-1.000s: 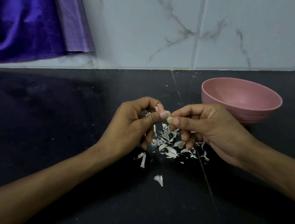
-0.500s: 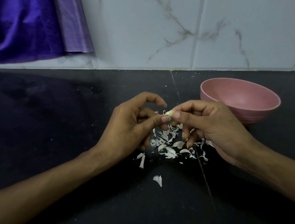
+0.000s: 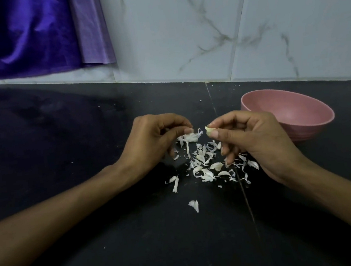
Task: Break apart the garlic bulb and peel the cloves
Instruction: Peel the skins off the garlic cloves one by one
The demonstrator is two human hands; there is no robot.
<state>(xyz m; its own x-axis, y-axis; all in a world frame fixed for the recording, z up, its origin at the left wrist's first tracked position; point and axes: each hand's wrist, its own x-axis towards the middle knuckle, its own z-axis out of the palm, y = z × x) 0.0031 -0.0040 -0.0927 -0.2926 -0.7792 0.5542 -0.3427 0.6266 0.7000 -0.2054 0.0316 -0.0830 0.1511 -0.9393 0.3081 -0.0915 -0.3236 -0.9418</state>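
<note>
My right hand [image 3: 256, 143] pinches a small pale garlic clove [image 3: 210, 131] between thumb and forefinger, just above the black counter. A little to its left, my left hand [image 3: 151, 144] pinches a strip of white garlic skin [image 3: 190, 137] that hangs from its thumb and forefinger. The two hands are a short gap apart. Under and between them lies a scatter of white peel pieces [image 3: 206, 164] on the counter. No whole bulb is in view.
A pink bowl [image 3: 314, 127] stands on the counter right behind my right hand; its inside looks bare. A marbled white tile wall [image 3: 224, 29] runs along the back, with purple cloth [image 3: 27, 33] hanging at the upper left. One stray peel [image 3: 194, 205] lies nearer me.
My hands were together on the clove; now they have drawn apart, the left pulling a strip of skin off to the left while the right keeps the clove.
</note>
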